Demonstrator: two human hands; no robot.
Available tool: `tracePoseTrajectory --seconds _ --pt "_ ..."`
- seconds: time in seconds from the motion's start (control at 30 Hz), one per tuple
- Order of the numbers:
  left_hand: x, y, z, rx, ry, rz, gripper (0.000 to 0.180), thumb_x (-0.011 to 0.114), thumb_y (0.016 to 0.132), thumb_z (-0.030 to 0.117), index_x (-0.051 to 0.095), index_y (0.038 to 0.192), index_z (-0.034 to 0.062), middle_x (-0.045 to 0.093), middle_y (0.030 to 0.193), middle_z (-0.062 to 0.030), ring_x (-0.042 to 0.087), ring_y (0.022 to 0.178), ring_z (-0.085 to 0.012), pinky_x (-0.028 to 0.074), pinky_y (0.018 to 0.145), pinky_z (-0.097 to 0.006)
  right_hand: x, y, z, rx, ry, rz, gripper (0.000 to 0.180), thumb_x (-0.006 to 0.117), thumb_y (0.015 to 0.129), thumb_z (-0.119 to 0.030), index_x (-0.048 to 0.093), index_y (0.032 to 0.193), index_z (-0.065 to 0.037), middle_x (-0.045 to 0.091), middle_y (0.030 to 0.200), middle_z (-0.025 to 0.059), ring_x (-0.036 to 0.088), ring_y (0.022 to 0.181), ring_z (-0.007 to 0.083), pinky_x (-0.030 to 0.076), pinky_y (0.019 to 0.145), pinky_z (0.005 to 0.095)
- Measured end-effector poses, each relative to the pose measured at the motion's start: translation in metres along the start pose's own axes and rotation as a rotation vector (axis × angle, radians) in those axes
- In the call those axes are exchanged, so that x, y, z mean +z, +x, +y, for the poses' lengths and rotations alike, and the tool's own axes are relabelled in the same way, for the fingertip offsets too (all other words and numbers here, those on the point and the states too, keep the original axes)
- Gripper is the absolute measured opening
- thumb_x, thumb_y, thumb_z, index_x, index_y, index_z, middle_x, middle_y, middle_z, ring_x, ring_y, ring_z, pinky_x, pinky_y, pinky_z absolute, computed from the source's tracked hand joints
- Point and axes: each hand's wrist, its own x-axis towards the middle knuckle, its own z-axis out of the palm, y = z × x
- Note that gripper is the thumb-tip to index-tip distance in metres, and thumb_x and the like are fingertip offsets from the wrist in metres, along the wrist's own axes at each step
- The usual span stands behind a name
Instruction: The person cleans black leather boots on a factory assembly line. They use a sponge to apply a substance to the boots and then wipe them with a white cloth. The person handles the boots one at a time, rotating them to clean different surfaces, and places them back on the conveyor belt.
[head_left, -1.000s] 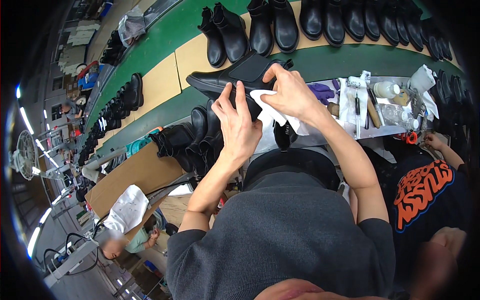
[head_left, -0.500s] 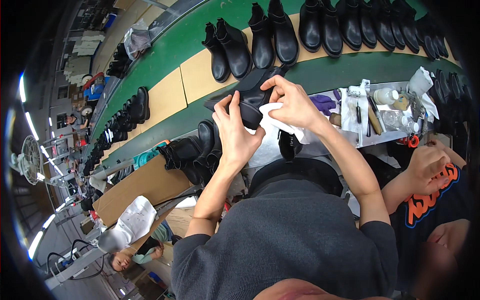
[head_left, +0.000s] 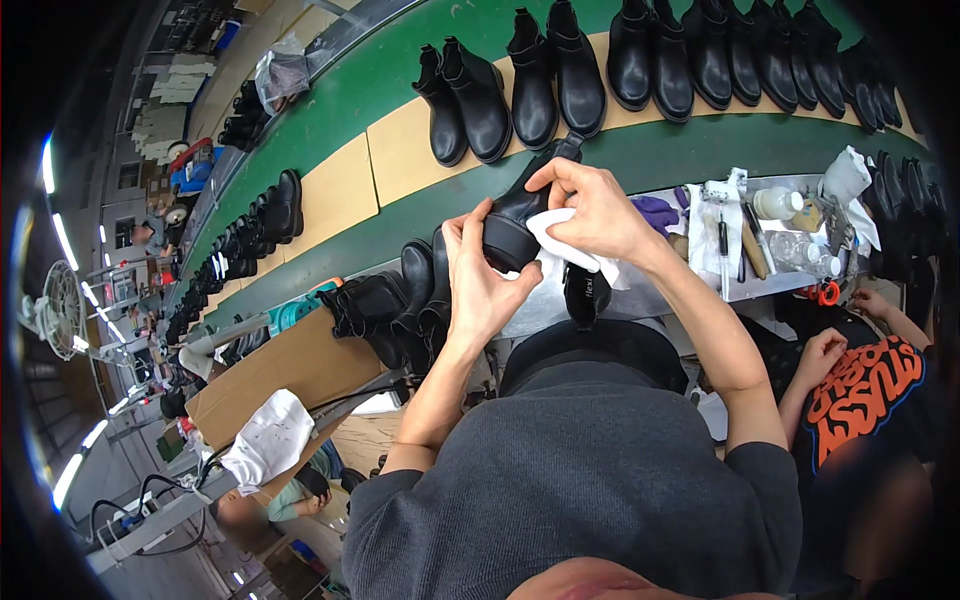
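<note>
"Where's the boot (head_left: 515,215)?"
"Upper centre of the frame, clasped in the left hand (head_left: 485,283), partly hidden behind its fingers."
"And the right hand (head_left: 604,222)?"
"Pinching a white cloth (head_left: 550,232), partly covered too."

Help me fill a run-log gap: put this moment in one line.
Left hand: grips black boot; Right hand: holds white cloth against it; Beyond: row of black boots; Right side: bottles

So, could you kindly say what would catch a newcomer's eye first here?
Probably the row of black boots across the top. Centrally, the left hand grips another black boot, and the right hand holds a white cloth against it. At the right, a co-worker's shirt bears orange lettering.
</note>
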Motion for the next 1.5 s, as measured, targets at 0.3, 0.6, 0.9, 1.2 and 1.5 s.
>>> tracePoseTrajectory --seconds 0.3,0.6,0.9,1.2,1.5 --pt "-0.006 0.001 0.004 -0.028 -0.052 -0.051 0.080 0.074 0.057 0.011 0.044 0.130 -0.0058 0.041 0.111 -0.0185 0.046 0.109 -0.0322 0.041 0.096 -0.038 0.002 0.001 0.001 0.001 0.008 -0.023 0.037 0.063 0.064 0.004 0.060 0.101 0.003 0.052 0.067 0.0013 0.052 0.062 0.0070 0.044 0.057 0.0242" --pt "-0.013 0.002 0.001 -0.074 -0.134 -0.060 0.075 0.076 0.057 0.013 0.051 0.127 0.0004 0.047 0.112 -0.0139 0.051 0.107 -0.0269 0.045 0.092 -0.036 0.006 0.000 0.000 -0.040 0.016 -0.033 0.038 0.061 0.066 0.004 0.059 0.103 0.004 0.050 0.069 0.0002 0.051 0.064 0.0060 0.044 0.058 0.0229" --pt "-0.011 -0.003 -0.003 -0.009 -0.100 0.012 0.075 0.076 0.058 0.009 0.050 0.128 0.0010 0.045 0.110 -0.0127 0.050 0.107 -0.0246 0.050 0.079 -0.031 0.007 0.001 -0.008 -0.014 -0.002 -0.052 0.037 0.062 0.067 0.004 0.058 0.104 0.005 0.051 0.069 -0.0004 0.050 0.064 0.0053 0.043 0.058 0.0220" --pt "-0.019 0.002 0.002 -0.036 -0.132 -0.018 0.077 0.074 0.058 0.011 0.046 0.128 -0.0041 0.043 0.110 -0.0175 0.048 0.108 -0.0319 0.042 0.096 -0.038 0.009 0.003 -0.015 -0.001 0.010 -0.041 0.040 0.059 0.063 0.004 0.059 0.103 0.005 0.052 0.070 -0.0004 0.052 0.065 0.0050 0.043 0.059 0.0214" --pt "-0.017 0.002 -0.006 -0.019 -0.179 -0.001 0.076 0.075 0.058 0.007 0.049 0.128 -0.0024 0.042 0.110 -0.0120 0.050 0.102 -0.0224 0.049 0.085 -0.031 0.014 0.004 -0.012 -0.006 0.042 0.016 0.036 0.067 0.065 -0.006 0.061 0.099 0.002 0.056 0.064 0.0041 0.056 0.061 0.0116 0.046 0.061 0.0280"
